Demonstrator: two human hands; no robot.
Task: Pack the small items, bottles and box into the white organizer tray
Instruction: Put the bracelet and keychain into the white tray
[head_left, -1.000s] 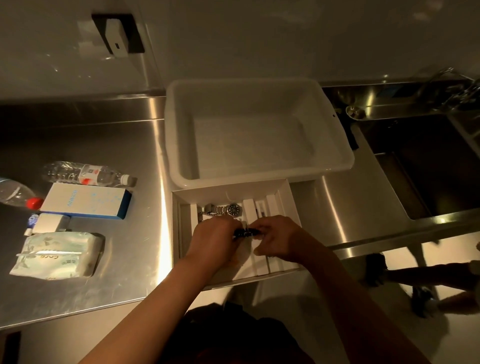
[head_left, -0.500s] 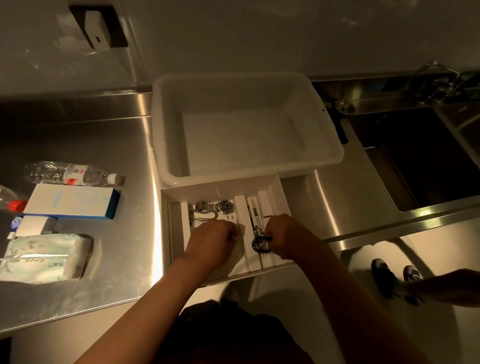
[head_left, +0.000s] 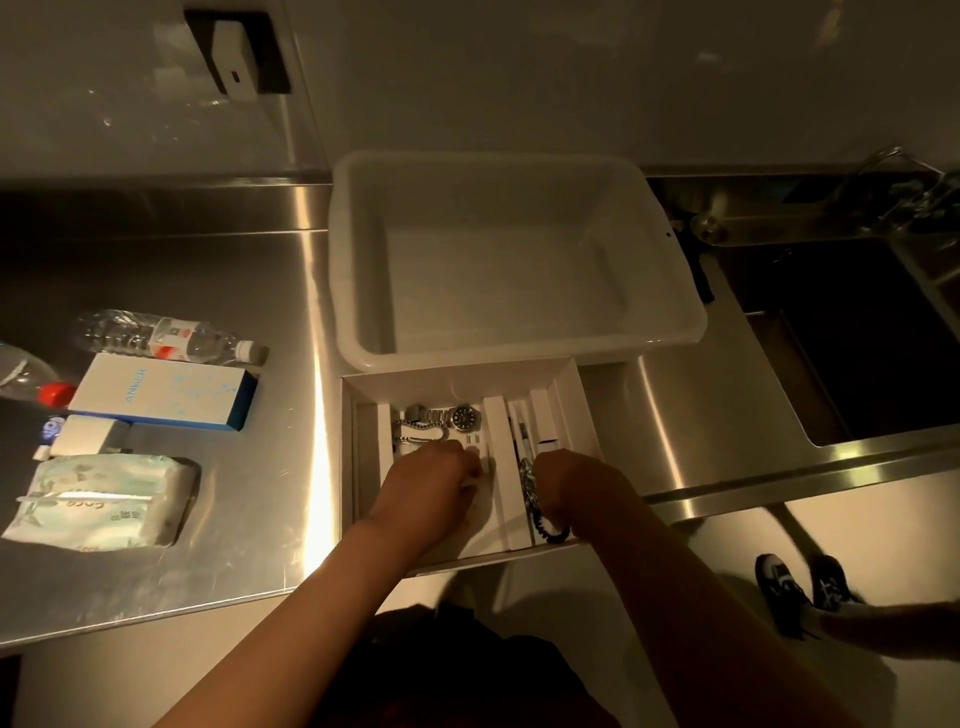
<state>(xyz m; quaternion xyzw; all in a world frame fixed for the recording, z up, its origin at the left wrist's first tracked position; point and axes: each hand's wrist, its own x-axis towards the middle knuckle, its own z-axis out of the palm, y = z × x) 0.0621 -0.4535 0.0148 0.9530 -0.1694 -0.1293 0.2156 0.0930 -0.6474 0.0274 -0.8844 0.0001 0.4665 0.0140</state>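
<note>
Organizer tray (head_left: 584, 405): both hands inside; right hand (head_left: 569, 480) seemingly grips a beaded bracelet (head_left: 540, 512); left hand (head_left: 431, 480) fingers' grip unclear.

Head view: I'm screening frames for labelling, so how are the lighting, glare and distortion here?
Head view: dim, warm light; bright glare streak on the steel counter beside the organizer tray; sink nearly black; wide-angle bending at the edges; watch readable, both hands slightly soft.

Both hands down in the organizer tray (head_left: 363, 467)

Left hand (head_left: 428, 480) curled over its middle compartment; right hand (head_left: 569, 480) curled just right, forearms converging from below.
</note>
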